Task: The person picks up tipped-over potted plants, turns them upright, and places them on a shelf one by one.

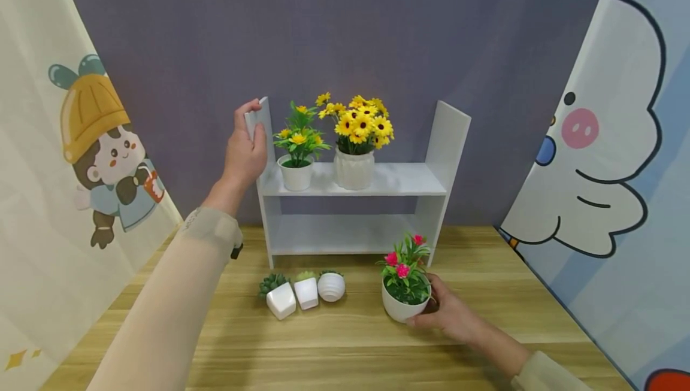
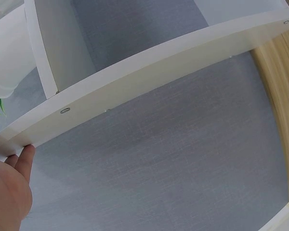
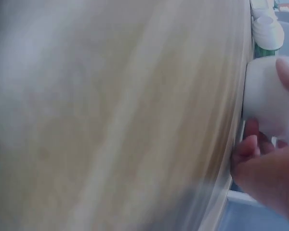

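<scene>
Left hand (image 1: 245, 151) is raised at the top of the white shelf's (image 1: 353, 180) left side panel; its fingers (image 1: 249, 108) are curled over the panel's upper edge, thumb on the near face, gripping it. In the left wrist view one fingertip presses against the panel's end.

Right hand (image 1: 450, 313) rests low on the wooden bench (image 1: 485, 331), its fingers wrapped around the white pot of pink flowers (image 1: 404, 283) from the right side and below. The pot stands upright on the bench, just in front of the shelf's right leg. The right wrist view is blurred; it shows only the white pot wall held between fingers and thumb.

On the shelf's upper board: a small white pot with yellow-green flowers (image 1: 296, 151) on the left, and just beside it a ribbed white vase of yellow daisies (image 1: 358, 139). The lower board carries nothing visible.

On the bench in front of the shelf, a row of three small white succulent pots (image 1: 305, 292), touching or nearly so, well to the left of the pink-flower pot.
</scene>
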### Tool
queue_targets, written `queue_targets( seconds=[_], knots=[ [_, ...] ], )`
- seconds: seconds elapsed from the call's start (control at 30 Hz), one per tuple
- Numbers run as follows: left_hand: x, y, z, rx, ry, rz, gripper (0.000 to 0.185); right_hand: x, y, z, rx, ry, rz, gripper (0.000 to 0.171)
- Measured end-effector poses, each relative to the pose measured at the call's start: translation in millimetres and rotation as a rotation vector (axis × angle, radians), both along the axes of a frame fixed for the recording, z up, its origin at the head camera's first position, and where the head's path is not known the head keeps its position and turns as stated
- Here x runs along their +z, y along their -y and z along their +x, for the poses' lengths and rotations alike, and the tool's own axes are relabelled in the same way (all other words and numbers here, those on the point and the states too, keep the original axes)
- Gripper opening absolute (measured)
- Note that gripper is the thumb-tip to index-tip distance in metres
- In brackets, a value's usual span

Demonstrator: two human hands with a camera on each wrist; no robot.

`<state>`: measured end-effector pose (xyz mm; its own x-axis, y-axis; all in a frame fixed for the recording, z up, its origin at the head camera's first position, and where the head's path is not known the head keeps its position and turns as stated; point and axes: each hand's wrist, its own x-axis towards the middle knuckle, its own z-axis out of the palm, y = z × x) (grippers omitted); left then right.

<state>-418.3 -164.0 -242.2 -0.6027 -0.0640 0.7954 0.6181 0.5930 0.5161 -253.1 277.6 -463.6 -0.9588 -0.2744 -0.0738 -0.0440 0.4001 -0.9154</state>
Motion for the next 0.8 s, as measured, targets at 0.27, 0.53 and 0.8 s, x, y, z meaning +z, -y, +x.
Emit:
queue_targets(
  seconds=[0.27, 0.53, 0.8],
  knots=[
    [-0.9, 1.4, 0.1, -0.002, -0.001, -0.004, 0.041, -1.8, -10.7, -7.5, 0.106, 0.063, -0.04, 0.113],
    [-0.6, 1.4, 0.2, -0.001, 0.011, -0.002, 0.041, 0.3, -6.7, -6.8, 0.105, 0.072, -0.036, 0.111],
    [-0.6, 0.3, -0.5, -0.001, 0.012, 0.005, 0.041, -0.9, -1.1, -3.5, 0.038, 0.078, -0.034, 0.116]
  ],
)
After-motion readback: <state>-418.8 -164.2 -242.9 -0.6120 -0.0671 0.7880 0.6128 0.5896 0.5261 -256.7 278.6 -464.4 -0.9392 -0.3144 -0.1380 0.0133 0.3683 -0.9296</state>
